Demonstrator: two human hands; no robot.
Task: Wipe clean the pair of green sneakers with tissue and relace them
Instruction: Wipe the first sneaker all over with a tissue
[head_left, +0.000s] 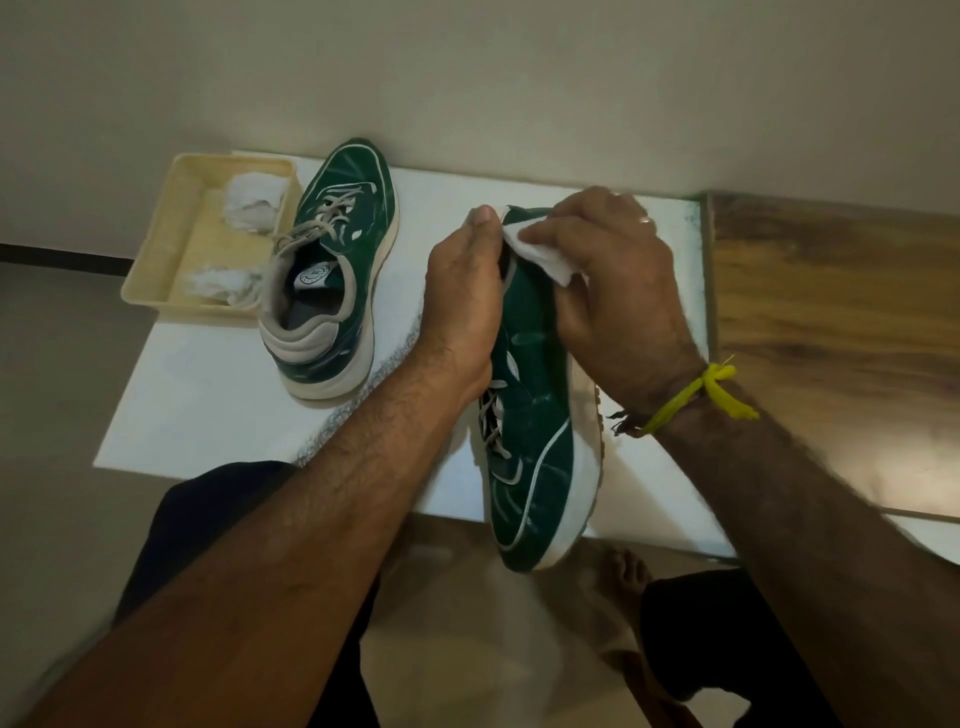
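Two green sneakers with white soles are in view. One sneaker (332, 270) stands upright on the white board (208, 395), toe pointing away, grey laces threaded. The other sneaker (535, 441) lies tilted with its toe toward me, over the board's near edge. My left hand (465, 291) grips its collar near the heel. My right hand (608, 280) pinches a white tissue (540, 254) and presses it against the heel area of that sneaker. A yellow thread is tied round my right wrist.
A cream tray (156, 244) at the board's far left holds crumpled used tissues (249, 202). A wooden surface (831, 322) adjoins the board on the right. My knees in dark clothing and a bare foot (623, 577) are below the board's edge.
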